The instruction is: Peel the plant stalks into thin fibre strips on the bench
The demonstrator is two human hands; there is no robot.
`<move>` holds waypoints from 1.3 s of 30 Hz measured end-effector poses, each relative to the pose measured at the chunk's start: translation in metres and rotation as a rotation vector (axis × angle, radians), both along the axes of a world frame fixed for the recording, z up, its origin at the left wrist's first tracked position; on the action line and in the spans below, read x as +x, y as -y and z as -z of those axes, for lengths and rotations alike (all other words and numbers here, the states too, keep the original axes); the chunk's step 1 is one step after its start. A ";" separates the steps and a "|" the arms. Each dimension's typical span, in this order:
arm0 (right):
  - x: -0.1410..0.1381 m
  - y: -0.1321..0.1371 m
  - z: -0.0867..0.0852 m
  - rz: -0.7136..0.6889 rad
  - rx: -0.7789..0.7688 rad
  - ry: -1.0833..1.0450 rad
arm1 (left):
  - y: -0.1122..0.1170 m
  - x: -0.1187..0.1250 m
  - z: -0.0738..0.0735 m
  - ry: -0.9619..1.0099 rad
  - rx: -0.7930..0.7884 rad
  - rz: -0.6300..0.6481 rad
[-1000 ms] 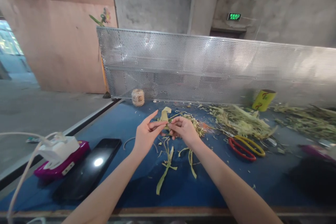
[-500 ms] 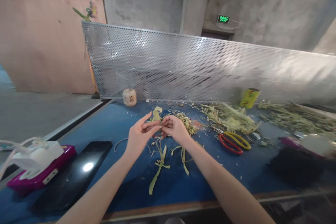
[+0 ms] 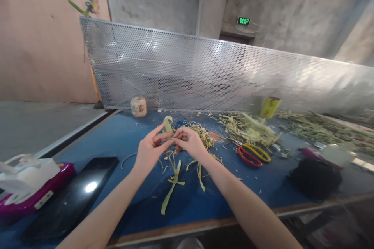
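My left hand (image 3: 149, 149) and my right hand (image 3: 191, 143) meet above the blue table top (image 3: 128, 132), fingertips almost touching. Both pinch the same pale green leaf strip (image 3: 168, 125), whose curled end sticks up between them; my left index finger points outward. Below the hands lie several loose leaf strips (image 3: 172, 181) on the blue surface. Just behind my right hand sits a small heap of shredded plant bits (image 3: 204, 134).
Red and yellow scissors (image 3: 253, 155) lie right of my hands, beside a larger leaf pile (image 3: 248, 126). A black phone (image 3: 73, 194) and a magenta device (image 3: 35, 198) sit left. A twine roll (image 3: 138, 106), yellow cup (image 3: 270, 107), black object (image 3: 315, 177) and perforated metal screen (image 3: 204, 74) surround.
The view has swung to the right, so everything has shifted left in the picture. My hands stay together on the leaf strip, with only small finger movement.
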State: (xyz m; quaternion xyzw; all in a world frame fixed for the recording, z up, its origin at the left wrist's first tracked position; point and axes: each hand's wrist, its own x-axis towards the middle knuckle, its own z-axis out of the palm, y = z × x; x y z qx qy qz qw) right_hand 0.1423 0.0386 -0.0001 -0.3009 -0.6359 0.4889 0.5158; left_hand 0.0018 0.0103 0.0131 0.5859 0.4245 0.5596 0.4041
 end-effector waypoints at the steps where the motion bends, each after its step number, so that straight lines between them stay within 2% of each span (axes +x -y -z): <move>1: 0.000 0.000 0.001 -0.005 0.020 0.010 | 0.000 0.000 0.000 0.002 -0.004 -0.004; 6: 0.004 0.002 0.001 0.044 0.221 0.167 | 0.001 -0.001 -0.002 0.093 -0.079 -0.007; 13: 0.012 0.008 -0.005 0.192 0.735 0.683 | -0.006 -0.003 0.003 0.419 -0.265 0.039; 16: 0.016 0.012 -0.007 0.222 0.843 0.816 | -0.008 -0.003 0.006 0.470 -0.326 0.062; 19: 0.018 0.014 -0.006 0.247 0.889 0.882 | -0.007 -0.003 0.007 0.465 -0.367 0.088; 23: 0.019 0.012 -0.003 0.286 0.862 0.825 | -0.006 -0.003 0.006 0.453 -0.387 0.108; 27: 0.018 0.010 -0.002 0.334 0.870 0.860 | -0.007 -0.004 0.008 0.432 -0.374 0.128; 31: 0.016 0.009 -0.005 0.292 0.804 0.774 | -0.007 -0.005 0.009 0.356 -0.274 0.147; 34: 0.014 0.007 -0.006 0.245 0.628 0.602 | -0.002 -0.004 0.004 0.227 -0.118 0.110; 39: 0.010 0.002 -0.005 0.054 0.130 0.211 | 0.009 -0.001 -0.001 0.013 0.145 0.092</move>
